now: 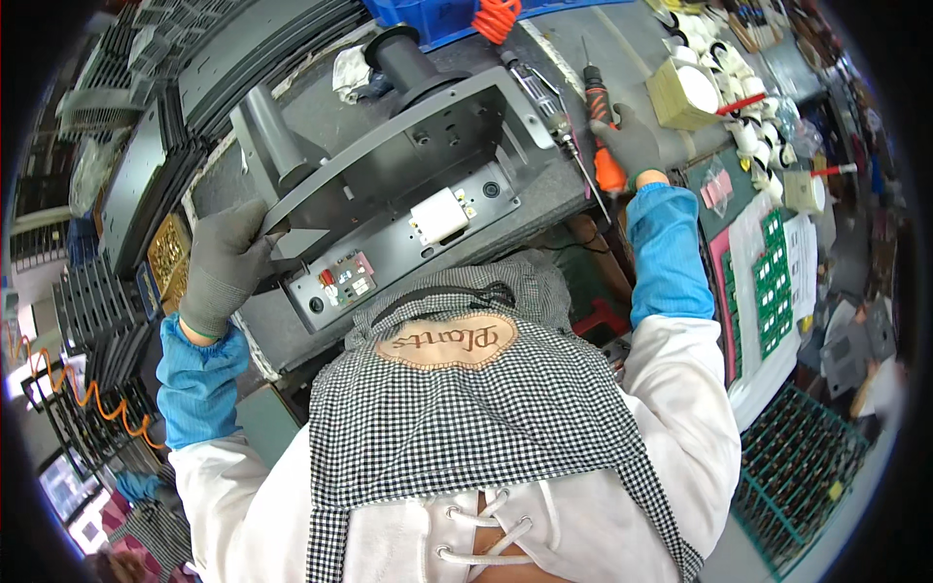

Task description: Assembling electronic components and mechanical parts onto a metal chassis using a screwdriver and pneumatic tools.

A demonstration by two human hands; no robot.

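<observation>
Left hand: the left hand (225,264), in a grey glove with a blue sleeve cover behind it, is closed around the left edge of the metal frame (408,185), fingers curled over the rim.
Right hand: the right hand (630,142), also in a grey glove, is wrapped around the screwdriver (603,136) with the orange and black handle; its thin shaft points down toward the near edge of the bench.
Metal frame: a grey sheet-metal piece lying tilted on the workbench (622,49), in front of the person's chest, between the two hands.
Parts on the frame: a white block (439,215) sits near the middle; a small panel with red and white pieces (342,282) sits at the near left end; two grey cylinders (277,136) stand up from the far side.
Bench, far side: a power driver (536,97) lies just beside the frame's right end, near an orange coiled cable (498,17).
Bench, right: a cream box (685,92), white rings (758,126) and green circuit boards (773,282) lie well apart from the frame.
Clothing: a checked apron (466,408) over a white coat.
</observation>
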